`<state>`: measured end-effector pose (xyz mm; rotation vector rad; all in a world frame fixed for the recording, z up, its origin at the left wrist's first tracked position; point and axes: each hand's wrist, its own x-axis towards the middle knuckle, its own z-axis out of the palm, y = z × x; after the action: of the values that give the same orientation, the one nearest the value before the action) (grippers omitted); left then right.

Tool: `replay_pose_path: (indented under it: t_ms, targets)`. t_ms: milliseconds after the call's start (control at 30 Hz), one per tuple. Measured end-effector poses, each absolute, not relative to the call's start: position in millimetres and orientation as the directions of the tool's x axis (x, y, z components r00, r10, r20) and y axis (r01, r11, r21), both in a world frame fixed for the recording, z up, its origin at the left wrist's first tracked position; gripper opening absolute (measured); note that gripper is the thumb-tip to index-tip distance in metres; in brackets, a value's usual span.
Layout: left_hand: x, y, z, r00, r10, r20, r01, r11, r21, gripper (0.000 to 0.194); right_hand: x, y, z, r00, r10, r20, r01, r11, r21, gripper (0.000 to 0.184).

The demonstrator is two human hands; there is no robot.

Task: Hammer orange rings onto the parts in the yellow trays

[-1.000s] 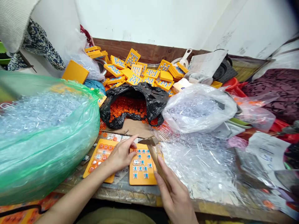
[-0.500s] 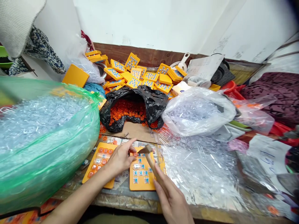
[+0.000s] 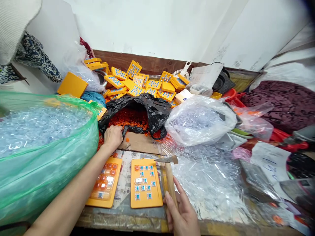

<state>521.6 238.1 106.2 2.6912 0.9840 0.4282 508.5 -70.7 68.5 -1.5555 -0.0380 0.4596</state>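
Note:
My left hand [image 3: 113, 137] is at the left front edge of the black plastic bag [image 3: 158, 109], among small orange caps [image 3: 128, 119]. The bag's edge and the hand itself hide its fingertips. In my right hand [image 3: 180, 209] is a small hammer [image 3: 169, 175], gripped by its wooden handle, the pointed metal head uppermost. To the left of the hammer lies a yellow board [image 3: 146, 200] with several blue switches, one orange cap and one whitish clear cap. A second yellow board [image 3: 105, 201], with orange and clear caps, lies partly behind my left forearm.
A green bag [image 3: 73, 150] of clear pieces bulges at the left. To the right stands a white bag [image 3: 187, 137] of clear pieces, with loose clear plastic [image 3: 209, 183] spread in front. Several yellow boards [image 3: 135, 70] are heaped against the wall.
My left hand has left the middle yellow board and reached forward and left to the black bag. My right hand has drawn the hammer off that board to its right side.

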Motion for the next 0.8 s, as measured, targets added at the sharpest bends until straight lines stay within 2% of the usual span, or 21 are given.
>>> replay_pose_path:
  t_ms: [133,267,400,533,633,800]
  targets:
    - [523.8,228.8,108.4,0.762,0.631,0.145,0.537,-0.741,0.403,0.03,510.4,-70.0,69.5,0.908,0.302,-0.29,-0.279,-0.079,-0.957,0.083]
    - [529.3,204.9,105.4,0.882,0.467,0.055,0.38,-0.777,0.501,0.021,509.6,-69.7,68.3,0.915,0.292,-0.277,-0.269,-0.069,-0.961,0.082]
    - [534.1,185.0,98.7,0.934,0.357,0.028,0.293,-0.808,0.512,0.019,508.7,-70.8,69.1,0.918,0.307,-0.25,-0.239,-0.074,-0.968,0.071]
    - [523.4,173.0,103.0,0.947,0.317,0.053,0.244,-0.817,0.523,0.022,520.7,-75.2,84.8,0.96,0.26,-0.102,-0.063,-0.152,-0.986,0.059]
    - [502.9,156.4,107.2,0.95,0.298,0.089,0.197,-0.798,0.57,0.033,533.5,-79.3,100.4,0.973,0.223,0.059,0.109,-0.216,-0.97,0.053]
    - [477.0,129.8,97.4,0.937,0.342,0.073,0.209,-0.715,0.668,0.045,534.5,-81.9,104.3,0.869,0.466,0.165,0.304,-0.24,-0.922,0.038]
